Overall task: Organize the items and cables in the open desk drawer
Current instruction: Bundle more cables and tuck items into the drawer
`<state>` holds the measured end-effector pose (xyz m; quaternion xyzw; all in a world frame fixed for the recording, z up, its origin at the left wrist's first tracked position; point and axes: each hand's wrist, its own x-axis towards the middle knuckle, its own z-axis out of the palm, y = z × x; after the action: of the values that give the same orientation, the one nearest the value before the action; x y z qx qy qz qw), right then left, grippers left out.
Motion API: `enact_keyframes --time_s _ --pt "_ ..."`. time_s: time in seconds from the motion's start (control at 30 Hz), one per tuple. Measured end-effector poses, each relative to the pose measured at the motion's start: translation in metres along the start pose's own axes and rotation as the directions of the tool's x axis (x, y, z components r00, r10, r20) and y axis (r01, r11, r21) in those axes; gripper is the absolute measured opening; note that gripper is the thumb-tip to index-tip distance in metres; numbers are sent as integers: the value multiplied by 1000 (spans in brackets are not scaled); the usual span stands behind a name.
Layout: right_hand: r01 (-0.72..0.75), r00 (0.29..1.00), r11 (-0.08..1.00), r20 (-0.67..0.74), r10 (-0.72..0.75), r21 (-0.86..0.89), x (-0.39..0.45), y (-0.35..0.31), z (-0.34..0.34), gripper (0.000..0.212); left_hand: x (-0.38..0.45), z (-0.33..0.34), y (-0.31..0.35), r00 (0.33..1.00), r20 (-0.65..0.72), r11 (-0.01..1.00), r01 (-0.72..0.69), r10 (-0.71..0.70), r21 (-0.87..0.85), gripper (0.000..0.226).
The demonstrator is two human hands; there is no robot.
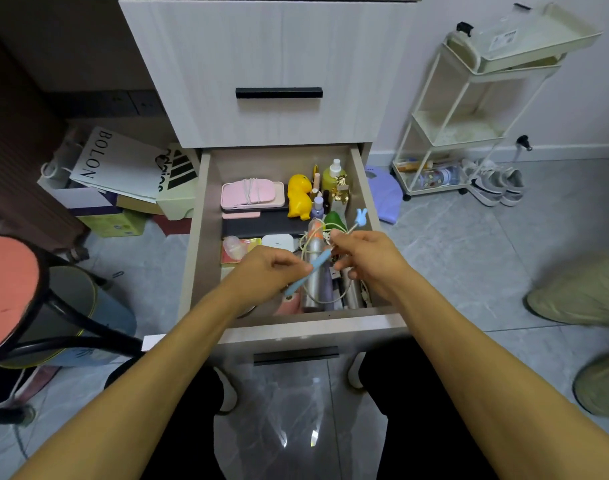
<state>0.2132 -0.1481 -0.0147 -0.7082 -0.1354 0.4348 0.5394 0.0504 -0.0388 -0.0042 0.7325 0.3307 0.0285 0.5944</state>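
Hands above open pale wood drawer (202, 237) w/ yellow toy dinosaur (299, 195), pink case (253, 192); left hand (261, 271) fingers pinch blue pen (308, 270), right hand (363, 259) fingers pinch white cable (308, 244).

The open wooden drawer (206, 216) is pale beige with faint grain. Inside sit a pastel pink flat case (253, 194), a bright yellow plastic duck toy (299, 195), a yellow-green bottle with a white cap (332, 174), and a light blue pen-shaped stick (308, 271).
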Motion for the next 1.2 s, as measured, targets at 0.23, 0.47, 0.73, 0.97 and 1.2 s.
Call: enact_keyframes --time_s 0.23,0.47,0.73,0.97,1.2 --pt "197 940 836 -144 -310 -512 26 -2 -13 30 58 15 -21 993 -91 970 94 -75 223 10" --pt "261 862 473 -17 -506 -842 32 11 -41 34 114 76 -21 973 -101 899 232 -209 372 81" --pt "371 825 484 42 -563 -793 40 21 -51 29 121 124 -20 908 -248 691 418 -338 590 107" --pt "372 816 466 44 -576 -803 36 33 -56 28 121 130 -20 905 -295 620 425 -306 659 98" --pt "226 837 252 55 -544 -941 23 19 -44 34 115 119 -30 934 -219 680 355 -281 642 114"
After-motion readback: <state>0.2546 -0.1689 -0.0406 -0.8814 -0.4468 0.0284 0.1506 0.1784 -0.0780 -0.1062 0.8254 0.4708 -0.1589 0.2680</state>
